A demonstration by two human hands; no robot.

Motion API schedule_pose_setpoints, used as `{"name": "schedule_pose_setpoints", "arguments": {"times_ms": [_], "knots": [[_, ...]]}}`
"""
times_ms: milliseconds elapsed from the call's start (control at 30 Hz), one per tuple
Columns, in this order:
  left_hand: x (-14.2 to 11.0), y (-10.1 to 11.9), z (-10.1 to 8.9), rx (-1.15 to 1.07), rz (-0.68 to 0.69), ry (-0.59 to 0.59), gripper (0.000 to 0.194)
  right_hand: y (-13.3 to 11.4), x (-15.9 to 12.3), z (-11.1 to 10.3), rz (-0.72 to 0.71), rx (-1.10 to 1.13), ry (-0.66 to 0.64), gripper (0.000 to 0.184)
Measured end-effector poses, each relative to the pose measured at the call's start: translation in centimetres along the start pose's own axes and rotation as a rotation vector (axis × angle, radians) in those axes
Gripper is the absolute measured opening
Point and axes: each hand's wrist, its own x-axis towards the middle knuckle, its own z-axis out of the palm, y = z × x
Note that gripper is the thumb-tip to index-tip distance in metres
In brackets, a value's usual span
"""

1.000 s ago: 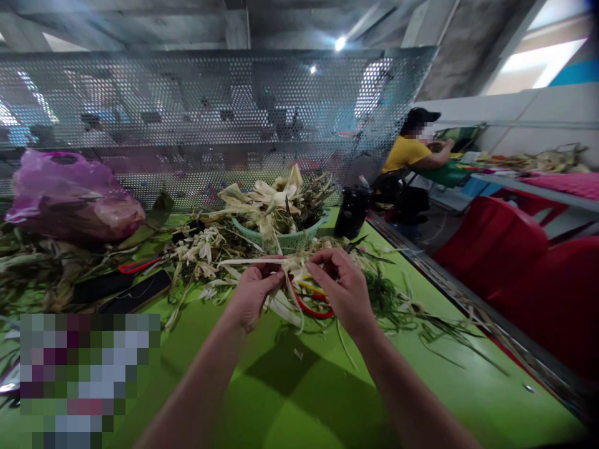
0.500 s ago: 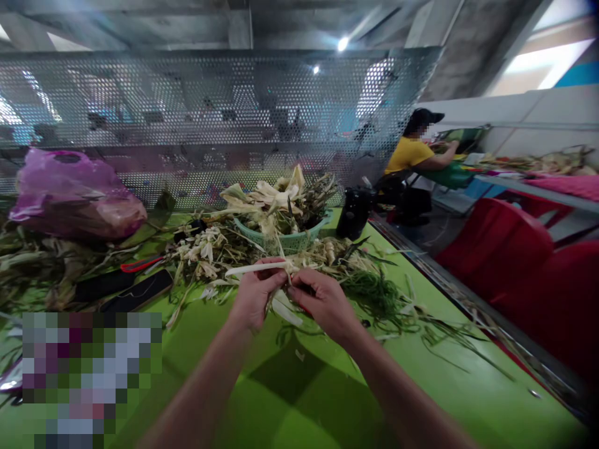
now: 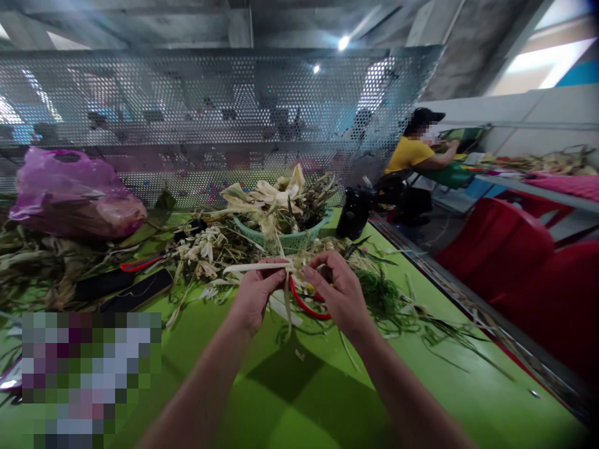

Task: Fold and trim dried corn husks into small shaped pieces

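My left hand (image 3: 257,293) is closed in a pinch on pale strips of dried leaf (image 3: 255,267). One whitish strip sticks out to the left over the fingers, and another hangs down below the pinch. Just to the right, my right hand (image 3: 339,293) has its fingers curled toward the thumb near the strips; whether something thin is between them is hidden. Beneath that hand lies a red loop handle (image 3: 311,308), partly covered by it. Under the hands, loose pale leaf pieces (image 3: 281,305) rest on the green table (image 3: 299,405).
A green basket (image 3: 281,240) heaped with dried husks stands behind my hands, beside a black cylindrical object (image 3: 353,212). Green strands (image 3: 379,293) lie right. Leftward are a purple bag (image 3: 75,193), dark flat objects (image 3: 135,290) and a red-handled tool (image 3: 140,264). Another person (image 3: 412,149) sits beyond.
My right hand has moved a little right and up, away from the left fingers, uncovering the red loop handle and the hanging strip. My left hand stays nearly in place.
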Motion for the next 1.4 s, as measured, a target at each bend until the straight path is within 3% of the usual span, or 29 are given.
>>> {"name": "schedule_pose_setpoints", "arguments": {"times_ms": [133, 300, 500, 733, 933, 1167, 1300, 1400], "knots": [[0.0, -0.2, -0.1, 0.010, 0.014, -0.054, 0.024, 0.6, 0.3, 0.3, 0.155, 0.202, -0.144, 0.022], [-0.1, 0.0, -0.1, 0.054, -0.042, -0.136, 0.020, 1.3, 0.3, 0.6, 0.021, 0.065, -0.099, 0.016], [-0.4, 0.2, 0.5, 0.230, 0.017, -0.121, 0.025, 1.4, 0.2, 0.5, -0.055, -0.017, -0.055, 0.013], [-0.1, -0.2, 0.2, 0.200, 0.056, -0.072, 0.023, 0.8, 0.5, 0.3, 0.131, 0.118, -0.074, 0.019], [-0.2, 0.0, 0.2, 0.260, 0.022, -0.212, 0.028, 0.4, 0.6, 0.3, 0.283, 0.342, -0.209, 0.027], [-0.5, -0.2, 0.4, 0.272, -0.063, -0.245, 0.031, 1.2, 0.6, 0.3, 0.327, 0.550, -0.074, 0.024], [-0.5, -0.2, 0.1, 0.331, -0.101, -0.276, 0.033, 1.7, 0.7, 0.3, 0.285, 0.468, -0.043, 0.026], [-0.4, 0.0, 0.0, 0.410, -0.094, -0.276, 0.035, 1.9, 0.8, -0.1, 0.221, 0.217, -0.029, 0.030]]}}
